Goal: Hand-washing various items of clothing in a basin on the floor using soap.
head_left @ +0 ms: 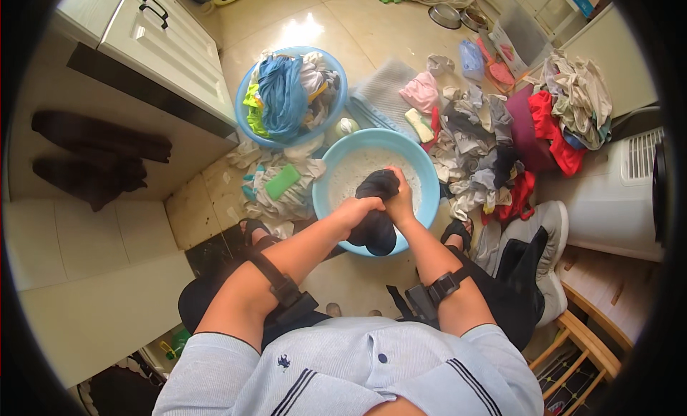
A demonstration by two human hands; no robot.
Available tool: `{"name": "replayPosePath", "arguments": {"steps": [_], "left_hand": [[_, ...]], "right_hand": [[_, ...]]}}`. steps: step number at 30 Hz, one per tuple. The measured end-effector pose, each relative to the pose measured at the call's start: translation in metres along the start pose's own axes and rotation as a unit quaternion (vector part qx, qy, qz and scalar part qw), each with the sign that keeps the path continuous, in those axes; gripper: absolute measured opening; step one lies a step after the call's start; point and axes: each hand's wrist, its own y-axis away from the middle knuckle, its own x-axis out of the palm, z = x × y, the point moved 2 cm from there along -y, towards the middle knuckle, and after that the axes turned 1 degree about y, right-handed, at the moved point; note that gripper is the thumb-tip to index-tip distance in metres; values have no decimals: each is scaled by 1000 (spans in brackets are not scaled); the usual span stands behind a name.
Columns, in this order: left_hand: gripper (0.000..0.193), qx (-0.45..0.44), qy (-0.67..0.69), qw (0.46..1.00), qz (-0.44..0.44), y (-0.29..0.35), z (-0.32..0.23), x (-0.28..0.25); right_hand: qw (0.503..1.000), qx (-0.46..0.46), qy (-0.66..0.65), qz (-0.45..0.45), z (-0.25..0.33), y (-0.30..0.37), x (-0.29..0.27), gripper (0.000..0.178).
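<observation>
Tightly bunched, near-black cloth (375, 228)

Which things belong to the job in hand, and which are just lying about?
Belonging:
Dark bunched cloth, in left hand and right hand
Light-blue round plastic basin of foamy water
Perhaps blue plastic tub of mixed cloths

Apparently lying about:
Round silver metal bowls
Translucent plastic container

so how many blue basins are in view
2: the water basin, below the dark cloth in the left hand and right hand; and the laundry basin, beyond it to the left. Others may be hidden under the heaped clothes.
</observation>
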Motion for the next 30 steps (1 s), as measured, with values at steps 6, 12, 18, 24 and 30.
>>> {"name": "replayPosePath", "arguments": {"steps": [6, 12, 18, 24, 30], "left_hand": [[34, 33, -63, 996, -56, -3, -2, 0], [39, 48, -109, 989, -93, -7, 0, 2], [46, 82, -268, 952, -122, -20, -8, -11], [46, 127, -590, 765, -227, 33, -62, -21], [40, 294, -718, 562, -287, 48, -86, -34]], "right_hand": [[997, 71, 23, -26, -25, 6, 4, 41], [994, 93, -13, -58, -40, 12, 6, 36], [988, 88, -61, -113, -52, 11, 12, 47], [920, 199, -282, 188, 14, -7, -7, 81], [878, 240, -387, 147, 47, -18, 20, 71]]}}
